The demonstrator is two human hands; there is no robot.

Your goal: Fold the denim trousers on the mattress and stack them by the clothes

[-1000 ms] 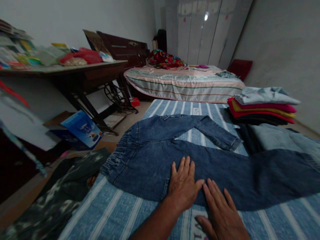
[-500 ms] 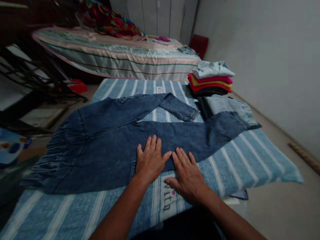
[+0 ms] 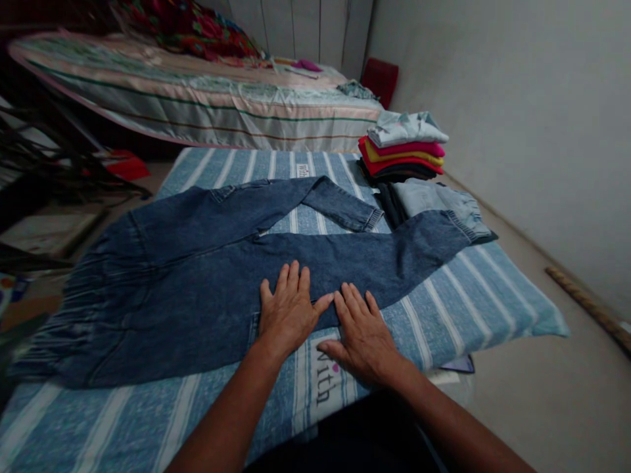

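A pair of dark blue jeans (image 3: 197, 282) lies spread out on a blue-and-white striped cloth (image 3: 162, 414), its gathered waistband at the left and its cuffed legs pointing right. The far leg bends near its cuff. My left hand (image 3: 288, 305) rests flat on the near leg, fingers apart, just right of a pocket seam. Beside it, my right hand (image 3: 362, 332) lies palm down, with its fingertips on the near leg's lower edge and its thumb over the striped cloth. The left thumb tip is close to the right fingers.
Folded garments form a colourful stack (image 3: 404, 154) at the back right. Folded light-blue denim (image 3: 434, 197) lies in front, partly under the near cuff. Beyond stands a bed (image 3: 221, 112) with a satin cover. A wall (image 3: 517, 112) rises at right; a rolled object (image 3: 586, 309) lies on the floor.
The whole view has shifted slightly, so things appear a little further left and higher. Both hands stay flat on the jeans in nearly the same place.
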